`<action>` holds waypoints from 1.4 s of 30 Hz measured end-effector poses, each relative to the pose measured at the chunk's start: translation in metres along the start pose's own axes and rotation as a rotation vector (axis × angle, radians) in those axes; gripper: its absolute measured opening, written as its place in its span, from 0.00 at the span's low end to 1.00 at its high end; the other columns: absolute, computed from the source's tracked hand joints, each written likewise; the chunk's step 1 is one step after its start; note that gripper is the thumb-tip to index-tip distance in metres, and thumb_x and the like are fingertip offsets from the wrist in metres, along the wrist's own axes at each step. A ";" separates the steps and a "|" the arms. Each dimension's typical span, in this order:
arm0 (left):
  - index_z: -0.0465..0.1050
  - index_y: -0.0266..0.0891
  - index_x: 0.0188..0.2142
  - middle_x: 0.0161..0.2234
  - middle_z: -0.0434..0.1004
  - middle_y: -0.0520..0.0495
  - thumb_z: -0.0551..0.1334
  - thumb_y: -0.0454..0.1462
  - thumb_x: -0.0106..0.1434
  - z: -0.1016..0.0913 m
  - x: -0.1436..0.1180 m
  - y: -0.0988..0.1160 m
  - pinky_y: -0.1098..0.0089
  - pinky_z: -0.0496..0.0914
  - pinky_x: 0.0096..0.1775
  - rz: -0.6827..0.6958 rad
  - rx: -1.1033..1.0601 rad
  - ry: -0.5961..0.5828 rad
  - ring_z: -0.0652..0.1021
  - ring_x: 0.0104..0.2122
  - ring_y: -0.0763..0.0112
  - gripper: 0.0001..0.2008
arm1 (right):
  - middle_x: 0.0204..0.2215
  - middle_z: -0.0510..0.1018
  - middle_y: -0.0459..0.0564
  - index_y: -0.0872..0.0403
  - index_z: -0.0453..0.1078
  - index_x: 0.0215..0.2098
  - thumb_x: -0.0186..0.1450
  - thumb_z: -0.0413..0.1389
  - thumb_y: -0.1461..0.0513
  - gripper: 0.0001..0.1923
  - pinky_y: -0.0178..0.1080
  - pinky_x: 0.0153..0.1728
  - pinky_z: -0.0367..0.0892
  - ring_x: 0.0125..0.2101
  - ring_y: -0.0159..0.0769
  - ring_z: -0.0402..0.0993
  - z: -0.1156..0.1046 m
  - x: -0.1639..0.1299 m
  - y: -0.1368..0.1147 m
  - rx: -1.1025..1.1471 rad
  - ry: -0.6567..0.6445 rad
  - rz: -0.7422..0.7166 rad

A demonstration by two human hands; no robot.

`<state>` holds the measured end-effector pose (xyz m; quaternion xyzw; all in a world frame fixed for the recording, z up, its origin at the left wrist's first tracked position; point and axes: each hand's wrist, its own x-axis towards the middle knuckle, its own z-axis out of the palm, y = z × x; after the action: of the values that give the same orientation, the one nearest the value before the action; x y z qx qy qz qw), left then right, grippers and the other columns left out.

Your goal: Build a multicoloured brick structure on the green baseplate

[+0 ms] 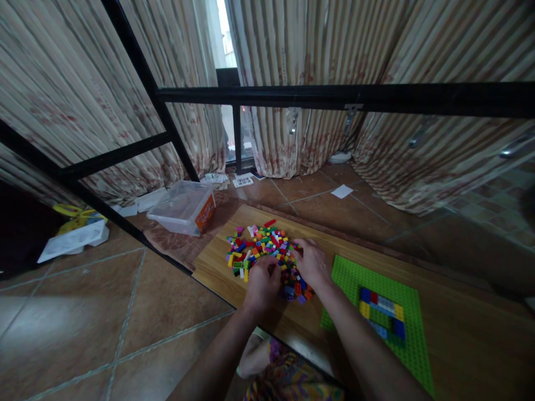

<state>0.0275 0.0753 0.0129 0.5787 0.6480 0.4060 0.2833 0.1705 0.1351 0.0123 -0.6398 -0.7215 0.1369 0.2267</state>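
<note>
Your left hand (262, 283) and right hand (312, 263) curl over bricks (256, 250) at frame centre, whether gripping any you can't tell.

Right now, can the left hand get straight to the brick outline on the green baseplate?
Probably not straight: the right forearm crosses between the left hand and the brick outline. Reaching over it looks possible.

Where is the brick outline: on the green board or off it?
On it: the brick outline sits on the green board, whose surface shows around it and through its middle. Whether it is pressed down, I cannot tell.
</note>
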 end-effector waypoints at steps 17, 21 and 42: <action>0.74 0.37 0.33 0.25 0.75 0.50 0.60 0.42 0.61 0.005 -0.029 0.007 0.74 0.67 0.29 -0.126 -0.518 -0.329 0.73 0.25 0.73 0.10 | 0.37 0.78 0.48 0.50 0.71 0.42 0.61 0.53 0.63 0.12 0.37 0.38 0.70 0.35 0.35 0.75 -0.028 -0.087 -0.009 0.498 -0.107 -0.055; 0.76 0.37 0.33 0.28 0.77 0.48 0.60 0.38 0.61 0.000 -0.038 0.014 0.73 0.68 0.31 -0.105 -0.468 -0.370 0.73 0.26 0.73 0.08 | 0.40 0.80 0.50 0.50 0.73 0.45 0.62 0.55 0.58 0.14 0.40 0.42 0.71 0.40 0.39 0.77 -0.027 -0.100 -0.003 0.709 -0.158 0.073; 0.79 0.38 0.34 0.30 0.80 0.48 0.57 0.33 0.59 -0.002 -0.038 0.022 0.73 0.67 0.33 -0.069 -0.066 -0.124 0.76 0.29 0.71 0.11 | 0.37 0.82 0.51 0.51 0.77 0.37 0.62 0.53 0.55 0.14 0.40 0.40 0.72 0.36 0.40 0.79 -0.015 -0.096 -0.015 0.555 0.049 0.085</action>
<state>0.0434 0.0372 0.0290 0.5704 0.6351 0.3804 0.3557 0.1729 0.0369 0.0183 -0.5859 -0.6234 0.3231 0.4047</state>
